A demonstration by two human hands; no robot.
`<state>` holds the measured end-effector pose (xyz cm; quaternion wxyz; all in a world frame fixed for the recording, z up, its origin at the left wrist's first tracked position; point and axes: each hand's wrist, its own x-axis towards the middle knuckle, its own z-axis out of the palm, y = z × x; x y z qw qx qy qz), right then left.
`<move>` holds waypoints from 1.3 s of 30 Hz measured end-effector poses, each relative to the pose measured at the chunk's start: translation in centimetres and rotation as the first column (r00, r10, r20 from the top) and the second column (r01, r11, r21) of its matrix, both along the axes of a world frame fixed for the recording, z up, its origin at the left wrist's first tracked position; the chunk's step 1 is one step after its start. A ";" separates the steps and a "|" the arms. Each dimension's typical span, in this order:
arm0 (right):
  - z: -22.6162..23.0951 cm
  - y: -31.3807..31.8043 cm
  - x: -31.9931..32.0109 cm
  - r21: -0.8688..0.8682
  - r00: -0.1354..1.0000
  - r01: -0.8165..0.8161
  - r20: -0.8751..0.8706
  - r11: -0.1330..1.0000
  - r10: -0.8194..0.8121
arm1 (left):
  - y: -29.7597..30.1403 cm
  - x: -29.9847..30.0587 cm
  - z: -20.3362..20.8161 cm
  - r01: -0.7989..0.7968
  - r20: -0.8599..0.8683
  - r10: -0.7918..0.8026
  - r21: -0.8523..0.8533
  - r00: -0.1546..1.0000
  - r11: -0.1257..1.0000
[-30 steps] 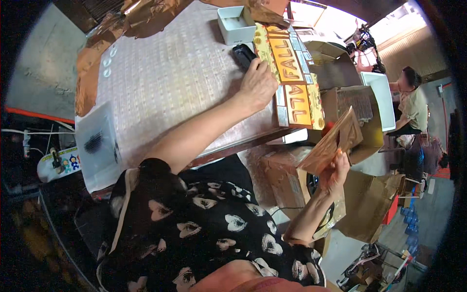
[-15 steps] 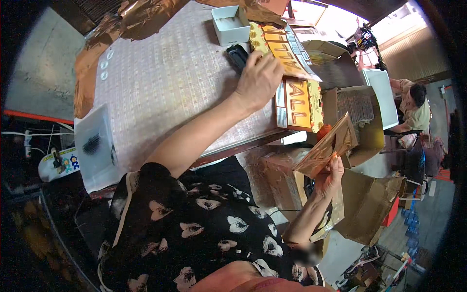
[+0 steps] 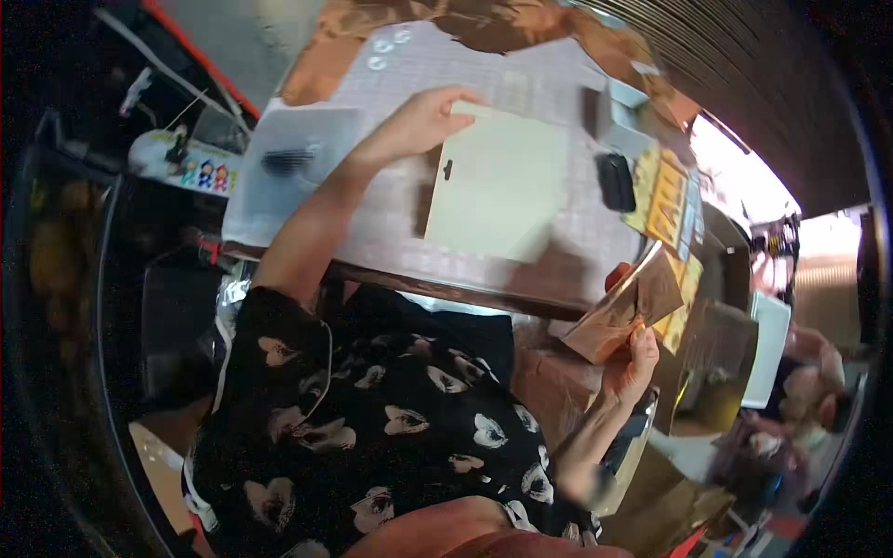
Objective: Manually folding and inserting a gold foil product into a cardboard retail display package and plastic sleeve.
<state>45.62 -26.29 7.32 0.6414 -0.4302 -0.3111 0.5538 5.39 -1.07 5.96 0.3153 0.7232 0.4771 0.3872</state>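
Note:
My left hand [image 3: 437,119] is at the top left corner of a cream card [image 3: 502,181], thumb and fingers closed about its edge. The card is blank on the side facing up, with a small dark hanging slot near its left edge. My right hand [image 3: 636,361] pinches a flat, shiny copper-coloured foil piece [image 3: 625,312] off the table's front right edge; its exact kind is unclear. Near the foil, yellow and orange printed cards [image 3: 666,209] lie at the table's right side, partly hidden behind it.
A white open box [image 3: 625,121] and a black oblong tray [image 3: 615,182] stand at the table's right. At the left lies a translucent tray [image 3: 312,200] with something dark in it. Cardboard boxes [image 3: 712,344] stand to the right, with another person [image 3: 809,381] beyond, blurred.
The view has swung round. My left hand has left the printed cards and moved left across the table, where it now has the cream card. My right hand still holds the foil.

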 end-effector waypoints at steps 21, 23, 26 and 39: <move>-1.3 10.5 -12.2 -0.259 0.983 -0.173 0.010 0.950 0.181 | 10.9 -17.9 -6.1 -0.391 -0.468 0.526 0.358 0.710 0.848; -1.9 10.7 -11.7 -0.270 0.986 -0.161 0.007 0.949 0.169 | 11.5 -17.3 -6.2 -0.395 -0.523 0.504 0.313 0.687 0.864; -3.0 11.5 -11.2 -0.367 0.992 -0.125 -0.076 0.922 0.105 | 11.1 -15.8 -4.5 -0.466 -0.503 0.413 0.025 0.759 0.885; -4.2 12.1 -11.8 -0.414 0.966 -0.031 -0.248 0.910 -0.079 | -5.5 -5.8 -3.3 0.164 -0.339 -0.097 0.175 0.936 0.971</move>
